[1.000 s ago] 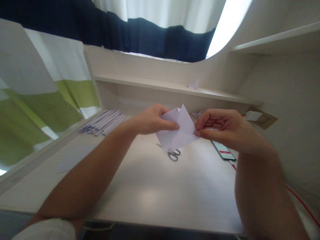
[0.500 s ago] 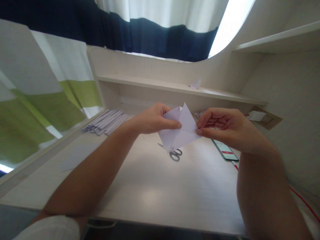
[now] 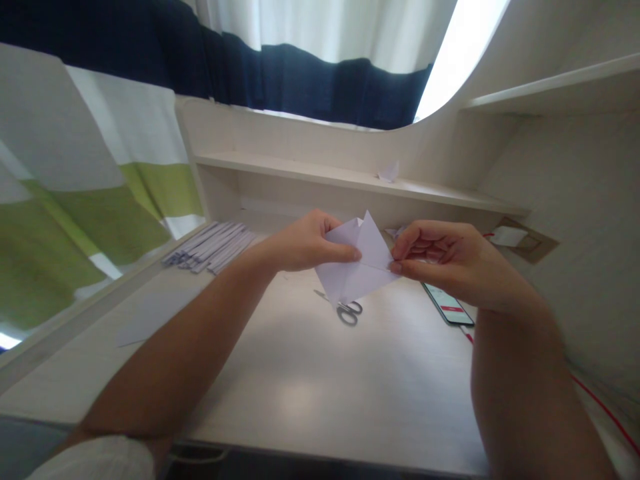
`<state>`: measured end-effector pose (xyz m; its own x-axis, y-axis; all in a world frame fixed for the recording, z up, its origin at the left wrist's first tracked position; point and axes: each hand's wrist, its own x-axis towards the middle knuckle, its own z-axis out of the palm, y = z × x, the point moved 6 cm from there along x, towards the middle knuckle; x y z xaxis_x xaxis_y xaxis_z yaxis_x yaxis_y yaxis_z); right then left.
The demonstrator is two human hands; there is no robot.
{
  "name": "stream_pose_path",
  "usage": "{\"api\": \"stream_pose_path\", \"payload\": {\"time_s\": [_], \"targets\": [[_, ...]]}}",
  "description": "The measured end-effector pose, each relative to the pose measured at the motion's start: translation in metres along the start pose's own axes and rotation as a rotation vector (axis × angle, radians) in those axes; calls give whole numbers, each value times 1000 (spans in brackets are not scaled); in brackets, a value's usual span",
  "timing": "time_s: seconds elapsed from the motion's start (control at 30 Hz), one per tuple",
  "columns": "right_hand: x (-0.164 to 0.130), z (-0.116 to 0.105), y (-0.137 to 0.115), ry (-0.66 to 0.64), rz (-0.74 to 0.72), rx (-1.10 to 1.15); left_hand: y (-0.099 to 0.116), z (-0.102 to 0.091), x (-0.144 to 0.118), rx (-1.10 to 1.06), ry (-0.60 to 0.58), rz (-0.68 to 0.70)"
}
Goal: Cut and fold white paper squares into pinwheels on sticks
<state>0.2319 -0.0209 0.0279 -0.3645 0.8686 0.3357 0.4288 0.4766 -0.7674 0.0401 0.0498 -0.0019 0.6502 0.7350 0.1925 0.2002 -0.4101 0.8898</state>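
Note:
A folded sheet of white paper [image 3: 357,280] is held up above the desk, with one pointed flap standing up at its top. My left hand [image 3: 315,243] grips its left side, the thumb lying flat across the front. At the right corner, my right hand [image 3: 440,257] pinches the paper's edge between thumb and fingertips. Just below the paper, a pair of scissors [image 3: 349,313] with dark handles lies on the desk, its blades partly hidden by the sheet.
Rolled or folded paper strips [image 3: 210,247] are piled at the back left. A flat paper sheet [image 3: 150,317] lies by my left forearm. A phone [image 3: 450,307] with a red cable rests under my right hand. A small folded paper piece [image 3: 389,172] sits on the shelf [image 3: 300,170].
Both hands keep the same hold on the folded paper. The whole view has shifted slightly; otherwise nothing has clearly moved.

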Motion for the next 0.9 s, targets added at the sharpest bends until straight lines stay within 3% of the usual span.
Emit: {"api": "stream_pose_path", "payload": {"time_s": [0.9], "targets": [[5,1,10,37,-6,91,-4,-1,3,17,21,44]]}}
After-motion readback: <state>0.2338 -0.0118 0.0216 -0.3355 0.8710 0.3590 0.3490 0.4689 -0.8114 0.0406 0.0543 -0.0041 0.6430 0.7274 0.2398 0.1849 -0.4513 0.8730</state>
